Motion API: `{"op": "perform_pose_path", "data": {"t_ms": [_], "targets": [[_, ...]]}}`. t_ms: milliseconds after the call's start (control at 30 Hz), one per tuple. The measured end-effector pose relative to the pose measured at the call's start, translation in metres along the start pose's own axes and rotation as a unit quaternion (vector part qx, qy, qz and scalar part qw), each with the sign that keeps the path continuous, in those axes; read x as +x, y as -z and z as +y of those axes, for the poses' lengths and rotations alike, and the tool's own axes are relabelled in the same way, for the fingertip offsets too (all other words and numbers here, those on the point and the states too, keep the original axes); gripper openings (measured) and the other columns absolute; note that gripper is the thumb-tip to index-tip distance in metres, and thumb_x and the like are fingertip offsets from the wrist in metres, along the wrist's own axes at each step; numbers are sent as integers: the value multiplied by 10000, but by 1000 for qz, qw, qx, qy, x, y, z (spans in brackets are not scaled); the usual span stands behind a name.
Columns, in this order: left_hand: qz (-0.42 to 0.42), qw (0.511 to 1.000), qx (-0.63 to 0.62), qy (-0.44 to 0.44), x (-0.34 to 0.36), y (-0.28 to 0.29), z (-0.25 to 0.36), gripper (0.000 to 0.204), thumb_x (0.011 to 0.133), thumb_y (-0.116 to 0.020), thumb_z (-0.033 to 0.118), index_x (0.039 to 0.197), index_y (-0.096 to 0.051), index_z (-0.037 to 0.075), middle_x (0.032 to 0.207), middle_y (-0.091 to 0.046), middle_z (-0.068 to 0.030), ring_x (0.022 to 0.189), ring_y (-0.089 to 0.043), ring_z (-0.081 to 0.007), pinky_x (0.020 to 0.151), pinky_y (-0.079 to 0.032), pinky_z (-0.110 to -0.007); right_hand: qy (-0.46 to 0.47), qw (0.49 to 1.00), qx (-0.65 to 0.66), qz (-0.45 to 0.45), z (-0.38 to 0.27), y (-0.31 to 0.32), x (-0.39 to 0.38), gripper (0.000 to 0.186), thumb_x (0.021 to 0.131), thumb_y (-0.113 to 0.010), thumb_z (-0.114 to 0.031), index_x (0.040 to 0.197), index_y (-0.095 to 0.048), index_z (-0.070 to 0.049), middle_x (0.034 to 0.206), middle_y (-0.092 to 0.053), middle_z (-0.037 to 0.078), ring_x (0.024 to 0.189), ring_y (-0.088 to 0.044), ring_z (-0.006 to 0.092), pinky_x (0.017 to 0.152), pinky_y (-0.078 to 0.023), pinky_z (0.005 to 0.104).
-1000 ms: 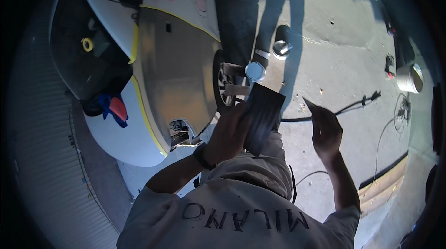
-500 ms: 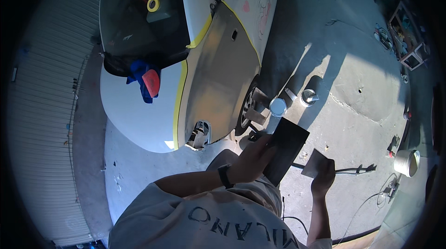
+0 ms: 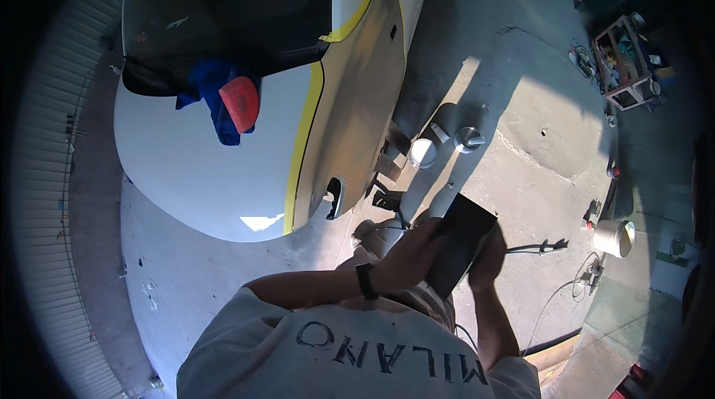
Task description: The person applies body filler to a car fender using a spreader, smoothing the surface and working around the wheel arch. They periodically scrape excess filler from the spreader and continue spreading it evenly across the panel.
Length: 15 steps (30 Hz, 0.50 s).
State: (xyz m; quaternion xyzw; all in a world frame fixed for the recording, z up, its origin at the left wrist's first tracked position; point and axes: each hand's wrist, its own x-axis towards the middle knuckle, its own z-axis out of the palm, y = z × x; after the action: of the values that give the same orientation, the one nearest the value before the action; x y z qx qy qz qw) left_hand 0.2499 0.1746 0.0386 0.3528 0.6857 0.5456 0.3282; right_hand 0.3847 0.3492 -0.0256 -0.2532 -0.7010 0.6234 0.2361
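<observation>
My left hand (image 3: 406, 256), with a dark band at the wrist, is closed on a flat dark rectangular board (image 3: 463, 239) held in front of my body. At the board's right edge is my right hand (image 3: 488, 259), its fingers partly behind the board. The thin rectangular spreader it held a moment ago is now hidden by the board and fingers. Ahead to the left stands a white car (image 3: 201, 183). Its side panel (image 3: 357, 86) is coated in patchy grey and tan, bordered by yellow masking tape (image 3: 304, 142).
A blue cloth (image 3: 216, 101) and a red half-round pad (image 3: 240, 105) lie on the car. Two open cans (image 3: 423, 153) stand on the floor past my hands. A white bucket (image 3: 615, 238), cables and a wheeled rack (image 3: 625, 64) are at the right.
My right hand has moved left to the board's right edge, and its spreader has gone out of sight. The view has shifted, so the car sits further left.
</observation>
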Motion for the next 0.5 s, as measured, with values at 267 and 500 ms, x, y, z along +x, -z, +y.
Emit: {"op": "perform_pose_path", "data": {"t_ms": [267, 500], "targets": [[44, 998, 20, 42, -49, 61, -30, 360, 1077, -522, 194, 1372, -521, -12, 1058, -715, -168, 925, -700, -205, 816, -556, -343, -6, 990, -133, -37, -32, -46, -30, 256, 940, -599, -160, 758, -498, -11, 575, -532, 150, 486, -522, 251, 495, -407, 377], [176, 981, -68, 36, -45, 81, -30, 266, 1038, -567, 174, 1221, -627, -11, 831, -680, -133, 722, -660, -228, 662, -489, -348, -152, 965, -193, -92, -22, -58, 27, 262, 1055, -513, -229, 941, -610, -13, 771, -654, 87, 689, -603, 144, 623, -483, 335]]}}
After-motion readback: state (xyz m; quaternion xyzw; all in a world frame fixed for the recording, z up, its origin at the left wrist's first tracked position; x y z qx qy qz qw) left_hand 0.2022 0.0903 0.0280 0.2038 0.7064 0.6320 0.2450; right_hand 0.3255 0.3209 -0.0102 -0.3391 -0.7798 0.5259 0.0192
